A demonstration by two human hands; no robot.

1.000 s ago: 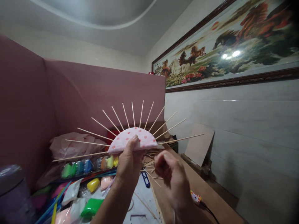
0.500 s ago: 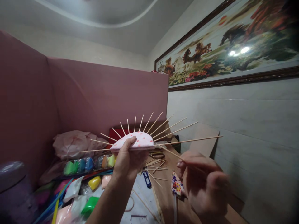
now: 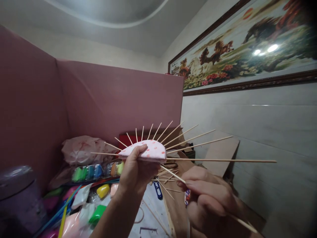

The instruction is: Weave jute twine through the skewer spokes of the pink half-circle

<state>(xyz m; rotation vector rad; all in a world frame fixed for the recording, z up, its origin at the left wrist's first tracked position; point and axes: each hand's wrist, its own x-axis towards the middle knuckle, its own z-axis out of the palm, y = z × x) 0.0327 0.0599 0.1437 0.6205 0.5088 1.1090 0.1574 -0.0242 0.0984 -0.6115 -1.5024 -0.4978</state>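
Observation:
My left hand [image 3: 136,165] grips a white half-round piece [image 3: 148,149] with pink spots, thumb on top and fingers beneath. Thin wooden sticks [image 3: 188,133] fan out from its curved edge, the longest pointing right. Between the fingers of my right hand [image 3: 210,191] is pinched another wooden stick [image 3: 173,173]; its tip is by the underside of the piece, near my left fingertips, and its other end comes out below my hand. Whether that tip touches the piece I cannot tell.
Loose sticks [image 3: 170,177] and a blue cutter [image 3: 158,190] lie on the table. Colourful clay packs [image 3: 89,172] and a green lump [image 3: 97,214] are at the left, beside a lidded purple container [image 3: 19,195]. A pink partition [image 3: 123,96] stands behind.
The spotted piece has turned slightly, so its right-hand sticks point lower and look longer. My right hand has moved a little down, and its stick's tip now sits lower and further left.

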